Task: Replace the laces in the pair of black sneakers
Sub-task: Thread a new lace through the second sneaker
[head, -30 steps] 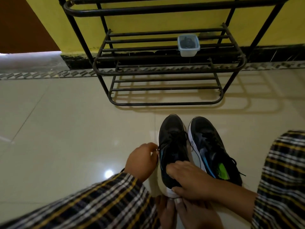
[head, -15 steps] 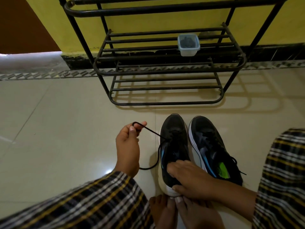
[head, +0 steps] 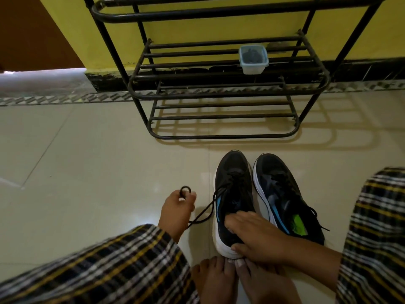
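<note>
Two black sneakers with white soles stand side by side on the tiled floor, toes pointing away from me. My right hand [head: 256,234] grips the heel end of the left sneaker [head: 233,189]. My left hand [head: 176,210], left of that shoe, pinches a black lace [head: 206,212]. The lace runs slack from the shoe's eyelets to my fingers, and a small loop of it sticks up above them. The right sneaker [head: 282,194] stays laced, with a green insole label showing.
A black metal shoe rack [head: 221,93] stands against the yellow wall just beyond the shoes, with a small plastic container [head: 253,59] on its shelf. My bare feet [head: 238,279] touch the left sneaker's heel. Checked-trouser knees flank both sides.
My left hand has pulled the lace out to the left of the shoe, raised it, then dropped lower with the lace looped and slack. My right hand stayed on the heel.
</note>
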Tool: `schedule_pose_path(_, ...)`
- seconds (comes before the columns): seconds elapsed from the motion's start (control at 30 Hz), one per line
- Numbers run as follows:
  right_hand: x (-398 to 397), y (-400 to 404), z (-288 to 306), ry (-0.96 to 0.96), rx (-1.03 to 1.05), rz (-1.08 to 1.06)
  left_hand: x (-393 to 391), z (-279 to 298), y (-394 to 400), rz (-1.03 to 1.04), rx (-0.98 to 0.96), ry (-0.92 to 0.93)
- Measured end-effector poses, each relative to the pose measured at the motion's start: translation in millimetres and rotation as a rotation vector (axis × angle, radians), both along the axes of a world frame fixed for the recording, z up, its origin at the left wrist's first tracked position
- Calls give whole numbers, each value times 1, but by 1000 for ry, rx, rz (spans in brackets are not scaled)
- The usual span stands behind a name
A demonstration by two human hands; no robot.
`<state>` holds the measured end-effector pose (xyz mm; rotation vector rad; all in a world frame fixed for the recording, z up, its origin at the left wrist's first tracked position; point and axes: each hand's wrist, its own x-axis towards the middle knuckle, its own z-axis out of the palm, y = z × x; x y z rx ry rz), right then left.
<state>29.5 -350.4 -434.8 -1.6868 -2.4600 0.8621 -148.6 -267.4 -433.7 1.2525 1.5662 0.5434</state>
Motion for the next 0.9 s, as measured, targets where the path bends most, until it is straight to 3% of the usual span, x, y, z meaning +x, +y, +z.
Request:
schedule_pose_path(0.07,0,0,0,-9,0,4,-6,-12,-6,-290,104,415)
schedule_pose_path(0.13,0,0,1,-19,3,10,-11,-18,-12,-482,130,681)
schedule_pose_path(0.33,-1,0,5,-13,-12,5,-25,-9,-13,-639,67,994)
schedule_pose_path(0.4,-1,1,5,-22,-21,0,-25,13,-12,-636,66,1034)
schedule_pose_path(0.47,-1,2,6,-24,-37,-1,-8,37,-29,-625,573,1009)
schedule_pose_path(0.53,0,3,5,-21,-41,5,7,36,-65,-588,835,777)
schedule_pose_path(0.6,0,3,2,-17,-46,4,14,-14,-102,-691,706,653)
schedule_pose_path(0.67,0,3,0,4,-46,-8,6,-73,-118,-714,657,735)
schedule_pose_path(0.77,0,3,0,-12,-35,-7,4,-86,-124,-793,334,735)
schedule_pose_path(0.9,1,2,0,-11,-36,0,3,-82,-122,-770,427,693)
